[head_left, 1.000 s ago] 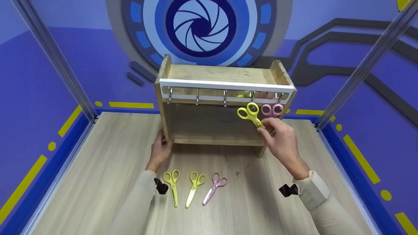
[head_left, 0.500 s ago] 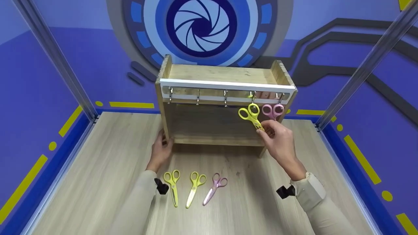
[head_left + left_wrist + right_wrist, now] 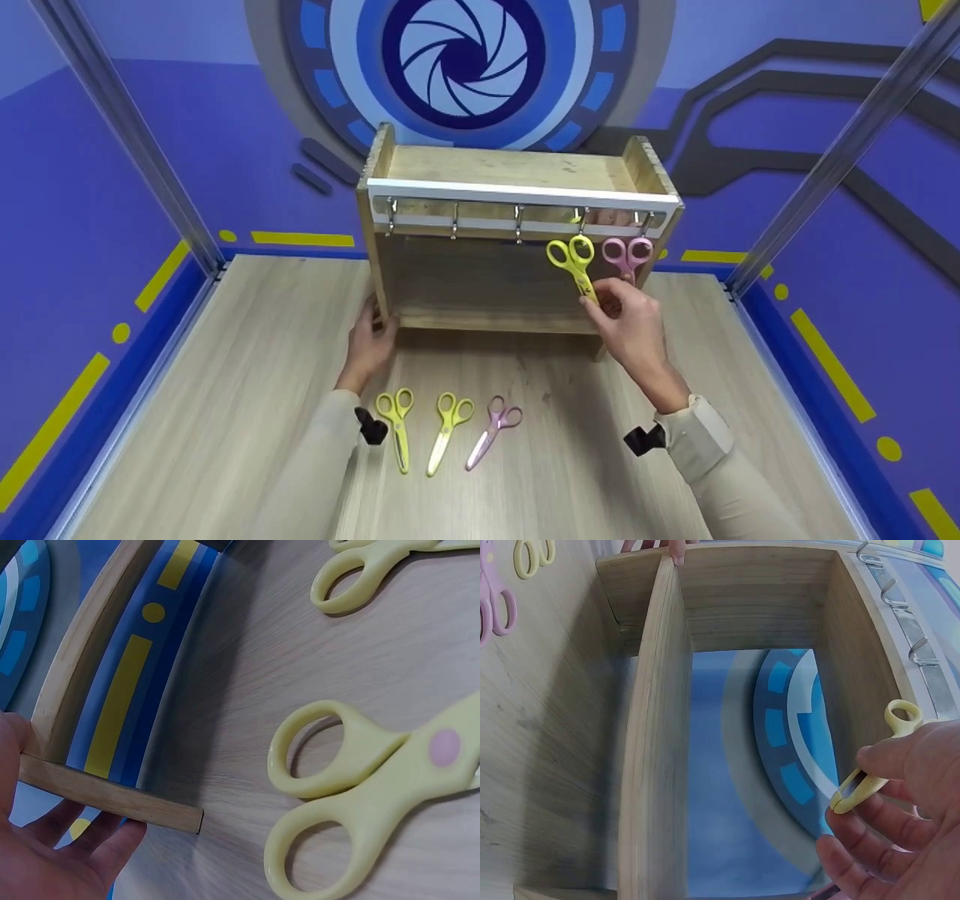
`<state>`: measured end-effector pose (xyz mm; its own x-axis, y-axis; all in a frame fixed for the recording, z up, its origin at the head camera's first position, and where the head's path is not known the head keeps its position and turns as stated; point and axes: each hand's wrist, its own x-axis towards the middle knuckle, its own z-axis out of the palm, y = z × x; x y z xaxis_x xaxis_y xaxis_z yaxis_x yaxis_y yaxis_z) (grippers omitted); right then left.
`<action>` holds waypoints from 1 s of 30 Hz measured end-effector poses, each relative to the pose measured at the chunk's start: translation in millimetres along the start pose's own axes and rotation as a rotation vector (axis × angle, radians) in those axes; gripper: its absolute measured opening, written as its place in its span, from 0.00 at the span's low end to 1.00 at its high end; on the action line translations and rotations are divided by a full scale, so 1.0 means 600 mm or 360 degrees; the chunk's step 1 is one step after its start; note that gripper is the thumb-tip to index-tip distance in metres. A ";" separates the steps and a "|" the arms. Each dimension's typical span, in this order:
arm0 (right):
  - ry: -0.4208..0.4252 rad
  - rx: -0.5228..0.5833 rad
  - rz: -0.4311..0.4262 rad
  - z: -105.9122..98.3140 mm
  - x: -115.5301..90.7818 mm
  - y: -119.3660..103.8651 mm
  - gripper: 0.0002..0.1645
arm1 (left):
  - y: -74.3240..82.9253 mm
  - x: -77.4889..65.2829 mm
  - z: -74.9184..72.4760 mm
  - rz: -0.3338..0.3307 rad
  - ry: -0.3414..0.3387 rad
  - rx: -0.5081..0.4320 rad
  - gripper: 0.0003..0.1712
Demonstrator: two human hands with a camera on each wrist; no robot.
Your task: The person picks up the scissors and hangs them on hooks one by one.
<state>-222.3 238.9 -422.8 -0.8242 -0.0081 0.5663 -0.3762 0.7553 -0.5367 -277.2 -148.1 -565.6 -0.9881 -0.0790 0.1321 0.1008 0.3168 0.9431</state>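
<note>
My right hand (image 3: pixel 636 324) pinches yellow scissors (image 3: pixel 576 264) by the blade end, handles up, in front of the wooden shelf (image 3: pixel 495 324). The right handle ring is at the lower tip of the fourth hook (image 3: pixel 583 220); whether the hook passes through it I cannot tell. Pink scissors (image 3: pixel 627 253) hang at the rightmost hook, partly hidden behind this hand. My left hand (image 3: pixel 369 346) grips the lower edge of the shelf's left side; in the left wrist view its fingers (image 3: pixel 124 844) lie under the wooden board (image 3: pixel 112 793).
Two yellow scissors (image 3: pixel 397 429) (image 3: pixel 448 431) and one pink pair (image 3: pixel 493 431) lie in a row on the table (image 3: pixel 585 465) in front of the shelf. Several metal hooks sit along a white rail (image 3: pixel 480 190). Blue printed walls (image 3: pixel 150 187) enclose the sides and back.
My right hand has shifted slightly left, and the yellow scissors in it now stand a little more upright. My left hand and the scissors on the table stay in place.
</note>
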 end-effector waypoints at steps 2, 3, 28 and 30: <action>-0.0004 0.0007 0.0015 0.004 0.001 -0.001 0.10 | 0.000 0.001 0.000 0.0006 0.0005 -0.0004 0.35; -0.0006 0.0012 0.0023 0.006 0.001 -0.001 0.10 | 0.000 0.001 0.000 0.0007 0.0008 -0.0004 0.35; -0.0021 0.0016 0.0015 0.042 0.014 0.003 0.08 | 0.002 -0.001 0.002 -0.0028 0.0023 0.0032 0.34; -0.0020 0.0017 0.0006 0.043 0.015 0.003 0.08 | 0.002 0.000 0.002 -0.0030 0.0023 0.0025 0.35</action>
<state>-241.4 223.2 -434.9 -0.8308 -0.0137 0.5564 -0.3776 0.7482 -0.5455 -277.1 -146.7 -564.8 -0.9881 -0.0985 0.1185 0.0799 0.3301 0.9406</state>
